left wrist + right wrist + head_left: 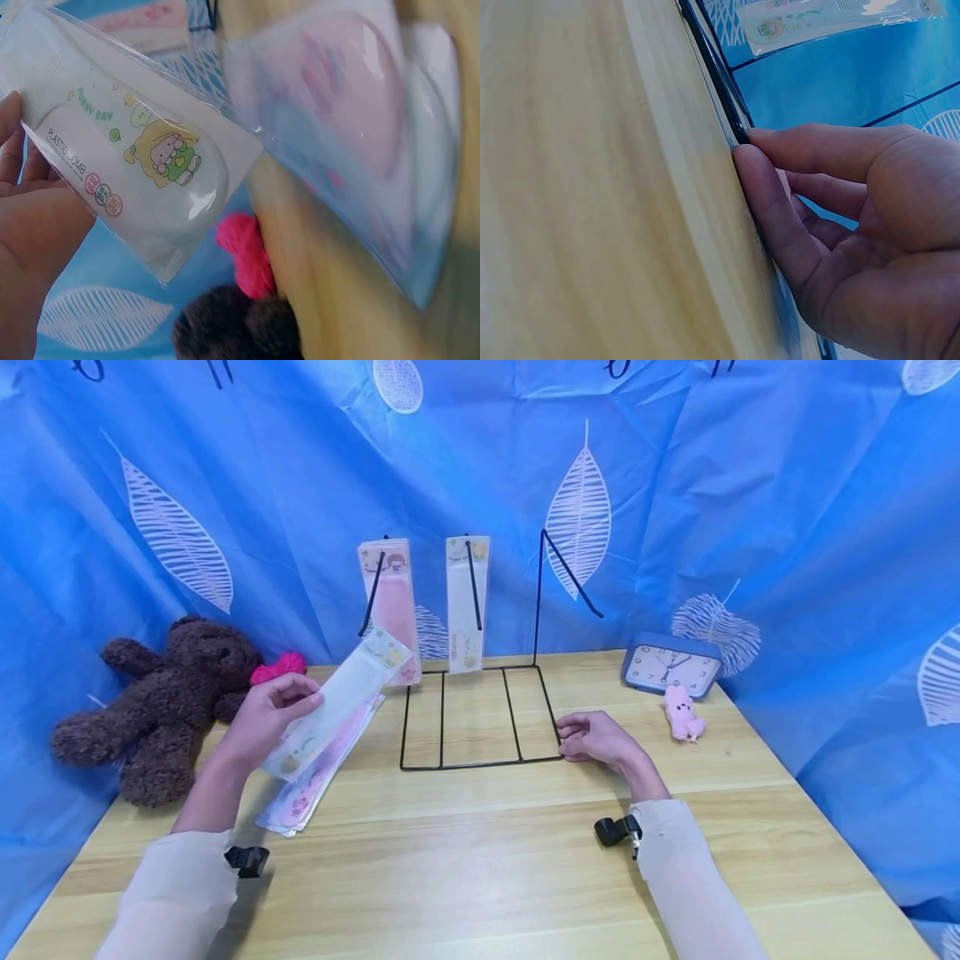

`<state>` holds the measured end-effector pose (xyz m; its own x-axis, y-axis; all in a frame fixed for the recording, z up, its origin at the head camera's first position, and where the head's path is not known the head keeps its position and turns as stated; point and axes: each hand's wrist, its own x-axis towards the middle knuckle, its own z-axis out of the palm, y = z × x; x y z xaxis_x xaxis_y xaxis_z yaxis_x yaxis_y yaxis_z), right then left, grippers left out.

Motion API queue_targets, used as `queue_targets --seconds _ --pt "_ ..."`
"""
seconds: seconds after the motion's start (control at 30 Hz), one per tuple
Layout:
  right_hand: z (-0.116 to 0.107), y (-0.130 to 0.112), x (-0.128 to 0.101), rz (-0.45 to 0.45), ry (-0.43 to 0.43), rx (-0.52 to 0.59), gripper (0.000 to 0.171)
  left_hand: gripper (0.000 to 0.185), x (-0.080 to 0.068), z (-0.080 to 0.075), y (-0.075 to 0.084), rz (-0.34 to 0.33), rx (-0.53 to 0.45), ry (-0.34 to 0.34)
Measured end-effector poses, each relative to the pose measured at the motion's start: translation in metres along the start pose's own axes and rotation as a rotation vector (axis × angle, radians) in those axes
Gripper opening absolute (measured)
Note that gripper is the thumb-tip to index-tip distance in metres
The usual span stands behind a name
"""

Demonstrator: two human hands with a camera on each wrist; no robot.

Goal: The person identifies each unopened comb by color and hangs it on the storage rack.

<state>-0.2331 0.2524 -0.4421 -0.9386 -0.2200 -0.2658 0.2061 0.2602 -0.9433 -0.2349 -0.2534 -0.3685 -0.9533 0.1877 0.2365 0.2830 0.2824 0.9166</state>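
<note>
My left hand (264,720) pinches a packaged plastic comb (341,706) by its long edge and holds it tilted above the table. In the left wrist view this comb (154,154) shows a cartoon girl and "PLASTIC COMB" on its clear wrapper. Below it, more packaged combs (307,802) lie stacked on the table, pink uppermost. My right hand (600,742) grips the front right corner of a black wire display rack (480,766), thumb and finger meeting on the wire (720,82). Pink packaged combs (396,610) hang on the rack's left hook, and a pale packaged comb (467,610) on the middle one.
The rack's right hook (573,572) juts forward with nothing on it. A brown teddy bear (176,693) with a pink bow (279,667) sits at the left. At the right stand a blue clock (671,664) and a small pink plush (682,714). A blue curtain (480,460) hangs behind.
</note>
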Motion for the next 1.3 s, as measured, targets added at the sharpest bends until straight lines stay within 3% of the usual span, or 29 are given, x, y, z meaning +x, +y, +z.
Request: queue_targets --seconds 0.33,0.53,0.73,0.93,1.3 --pt "0.001 0.0 0.001 0.004 0.007 -0.001 0.061 0.017 0.009 0.036 0.032 0.104 -0.063 -0.092" --pt "0.003 0.002 0.0 0.013 -0.011 -0.005 0.061 0.005 0.008 0.049 0.046 0.17 -0.139 -0.154" --pt "0.003 0.001 0.0 0.022 0.018 0.0 0.061 0.007 0.01 0.063 0.059 0.246 -0.208 -0.172" --pt "0.003 0.0 0.001 0.009 -0.003 0.001 0.061 0.005 0.012 0.071 0.067 0.253 -0.206 -0.176" --pt "0.002 0.001 0.001 0.008 0.0 -0.002 0.061 0.007 0.019 0.076 0.069 0.231 -0.185 -0.122"
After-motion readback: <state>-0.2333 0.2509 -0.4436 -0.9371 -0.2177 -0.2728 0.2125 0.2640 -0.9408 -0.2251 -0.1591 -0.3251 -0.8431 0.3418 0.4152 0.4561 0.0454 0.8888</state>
